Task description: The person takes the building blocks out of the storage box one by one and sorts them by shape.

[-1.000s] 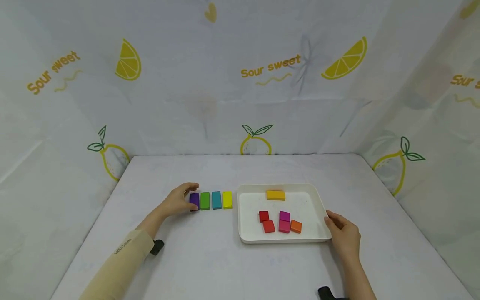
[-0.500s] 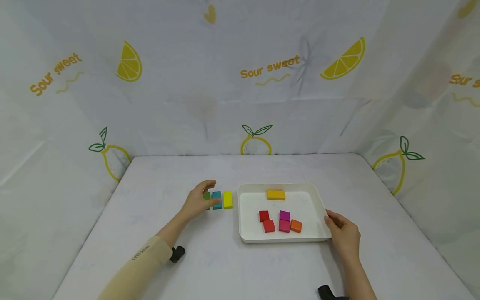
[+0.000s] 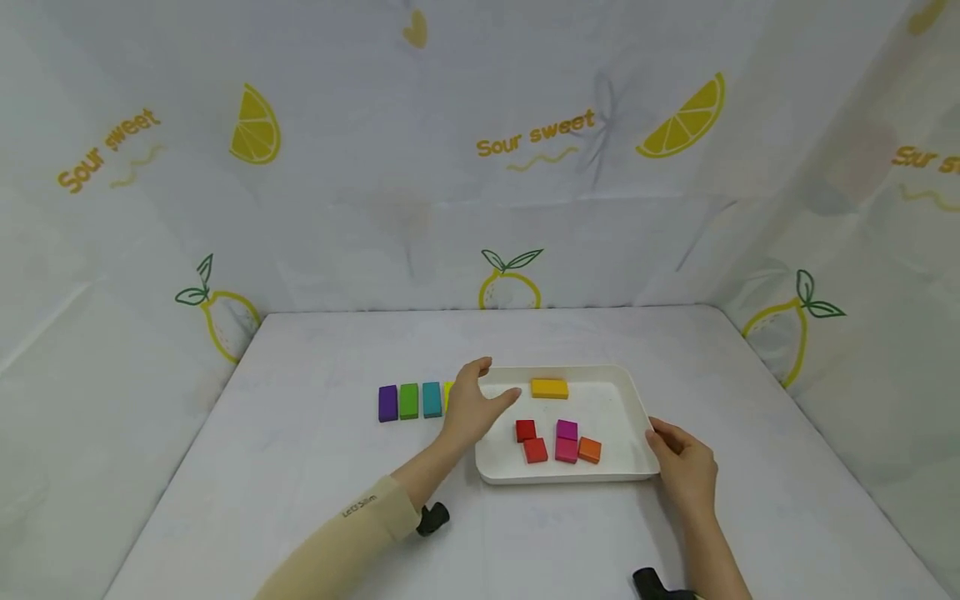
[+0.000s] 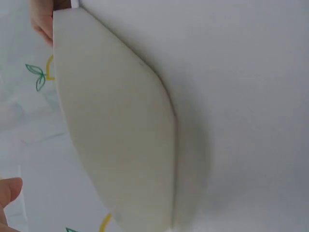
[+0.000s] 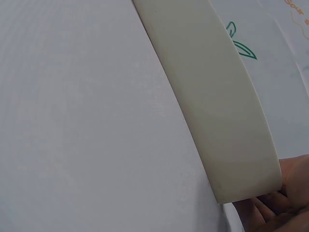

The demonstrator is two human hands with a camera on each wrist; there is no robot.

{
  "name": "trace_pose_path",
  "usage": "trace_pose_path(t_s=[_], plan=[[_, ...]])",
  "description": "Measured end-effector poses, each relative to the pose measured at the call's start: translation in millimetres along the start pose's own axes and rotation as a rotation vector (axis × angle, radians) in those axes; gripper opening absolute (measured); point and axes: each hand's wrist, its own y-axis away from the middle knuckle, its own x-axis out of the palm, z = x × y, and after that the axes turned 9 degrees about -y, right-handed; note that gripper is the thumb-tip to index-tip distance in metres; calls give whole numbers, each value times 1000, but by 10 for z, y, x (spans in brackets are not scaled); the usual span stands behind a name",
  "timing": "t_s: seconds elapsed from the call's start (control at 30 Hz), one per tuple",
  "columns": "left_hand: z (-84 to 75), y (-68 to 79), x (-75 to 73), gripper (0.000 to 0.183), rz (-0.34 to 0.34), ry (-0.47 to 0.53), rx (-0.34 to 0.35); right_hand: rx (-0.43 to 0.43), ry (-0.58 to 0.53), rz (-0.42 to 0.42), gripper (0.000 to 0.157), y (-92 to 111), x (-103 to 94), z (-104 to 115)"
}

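In the head view my left hand (image 3: 471, 408) is over the left edge of the white tray (image 3: 495, 467), thumb and fingers spread apart with nothing between them. The thumb reaches over the tray's inside. My right hand (image 3: 684, 467) grips the tray's right rim near its front corner, thumb above. In the right wrist view its fingers curl beneath the tray's end (image 5: 241, 145). Inside the tray lie a yellow-orange block (image 3: 550, 389), two red blocks (image 3: 535, 451), two pink blocks (image 3: 566, 450) touching each other, and an orange block (image 3: 589, 450).
Left of the tray, a purple block (image 3: 387, 403), a green block (image 3: 408, 401), a blue block (image 3: 432, 400) and a yellow block (image 3: 448, 392), partly hidden by my left hand, stand in a row on the white table (image 3: 330, 358). A printed curtain (image 3: 337, 167) hangs behind.
My left hand has let go of the purple block at the row's left end and moved right, past the other blocks, to the tray. The right hand keeps its grip on the rim.
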Motion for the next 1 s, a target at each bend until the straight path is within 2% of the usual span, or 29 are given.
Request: trace_pose_path(t_s=[0.17,0.27,0.33,0.57,0.8,1.0], plan=[[-257,49,309,73,-1,62,-54,0,8,14,36,2,11,9],[-374,72,503,77,-30,95,-81,-2,10,18,36,5,15,16],[-437,79,627,80,-57,127,-116,-1,9,19,36,7,19,17],[-589,31,1035,85,-214,189,-273,12,8,23,37,12,17,10],[-685,-56,1305,87,-347,224,-402,23,22,8,36,8,14,-4],[-727,-184,1431,85,-400,185,-484,13,22,12,37,6,10,-4]])
